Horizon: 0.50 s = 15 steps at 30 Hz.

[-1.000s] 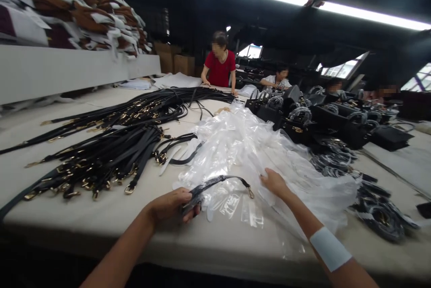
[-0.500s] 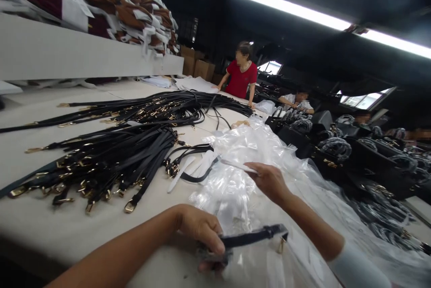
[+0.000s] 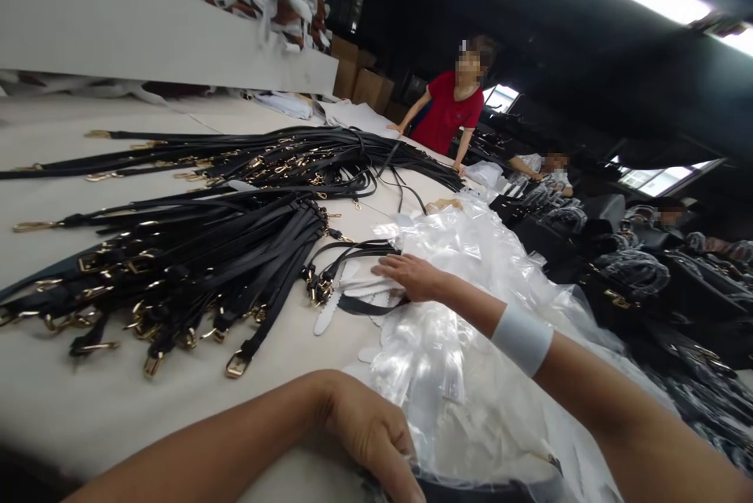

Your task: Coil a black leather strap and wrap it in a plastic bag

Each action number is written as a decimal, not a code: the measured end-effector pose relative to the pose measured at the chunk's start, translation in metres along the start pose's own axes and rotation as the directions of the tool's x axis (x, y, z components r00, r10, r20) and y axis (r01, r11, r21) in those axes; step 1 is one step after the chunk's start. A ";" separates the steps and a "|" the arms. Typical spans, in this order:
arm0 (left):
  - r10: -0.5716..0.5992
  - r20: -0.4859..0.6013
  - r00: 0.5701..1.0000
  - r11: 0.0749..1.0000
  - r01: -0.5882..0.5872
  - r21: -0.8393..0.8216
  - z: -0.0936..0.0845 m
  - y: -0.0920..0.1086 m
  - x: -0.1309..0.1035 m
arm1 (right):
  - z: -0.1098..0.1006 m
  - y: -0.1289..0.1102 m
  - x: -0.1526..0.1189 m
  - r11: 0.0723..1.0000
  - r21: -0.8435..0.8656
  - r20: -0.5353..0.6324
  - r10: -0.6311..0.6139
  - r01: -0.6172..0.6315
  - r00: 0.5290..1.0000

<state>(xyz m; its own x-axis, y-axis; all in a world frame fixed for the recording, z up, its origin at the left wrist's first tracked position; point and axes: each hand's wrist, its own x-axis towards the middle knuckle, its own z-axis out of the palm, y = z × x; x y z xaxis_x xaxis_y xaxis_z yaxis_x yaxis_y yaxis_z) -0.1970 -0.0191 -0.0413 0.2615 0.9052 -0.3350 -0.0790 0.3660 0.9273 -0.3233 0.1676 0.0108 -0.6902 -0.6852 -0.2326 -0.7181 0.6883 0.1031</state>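
Observation:
At the bottom edge my left hand (image 3: 376, 440) is closed around a black strap (image 3: 471, 491), part of which lies under clear plastic; the lower part of this hand is cut off by the frame. Farther forward, my right hand (image 3: 412, 275) lies with fingers stretched out over several white strips (image 3: 368, 283). Beneath it a short black strap (image 3: 368, 305) curves across the strips. Beside those fingers lie a few thin black straps (image 3: 353, 249) with gold clasps. Clear plastic bags (image 3: 423, 354) spread out under and around my right forearm.
A large heap of black straps with gold buckles (image 3: 223, 267) covers the left of the table (image 3: 282, 401). Longer straps (image 3: 329, 146) lie behind it. A person in red (image 3: 450, 114) leans on the far end. Black bags (image 3: 623, 267) crowd the right side.
My right hand has moved left and down onto the white strips; the white strip it held up is now laid among them. My left hand and its strap have moved down towards the frame edge.

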 end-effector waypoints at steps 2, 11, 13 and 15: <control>-0.005 -0.001 1.000 1.000 0.005 0.005 0.000 0.000 0.000 | 0.003 -0.002 -0.006 1.000 -0.016 -0.024 0.017 -0.017 1.000; -0.037 -0.047 0.998 0.992 0.042 0.116 -0.002 0.003 0.000 | 0.023 -0.002 -0.002 0.980 0.156 -0.167 0.148 -0.122 0.975; -0.033 -0.062 0.998 0.990 0.041 0.136 -0.002 0.004 -0.001 | 0.024 -0.001 -0.004 0.956 0.257 -0.210 0.200 -0.144 0.957; -0.034 -0.074 0.997 0.989 0.044 0.140 -0.003 0.003 -0.001 | 0.022 0.001 -0.007 0.905 0.387 -0.259 0.292 -0.178 0.921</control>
<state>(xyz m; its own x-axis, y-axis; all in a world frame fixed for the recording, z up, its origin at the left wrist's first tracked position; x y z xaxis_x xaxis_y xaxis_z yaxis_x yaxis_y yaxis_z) -0.2000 -0.0186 -0.0390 0.1917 0.9059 -0.3777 0.0682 0.3716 0.9259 -0.3171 0.1785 -0.0090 -0.8681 -0.4920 0.0662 -0.4925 0.8367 -0.2395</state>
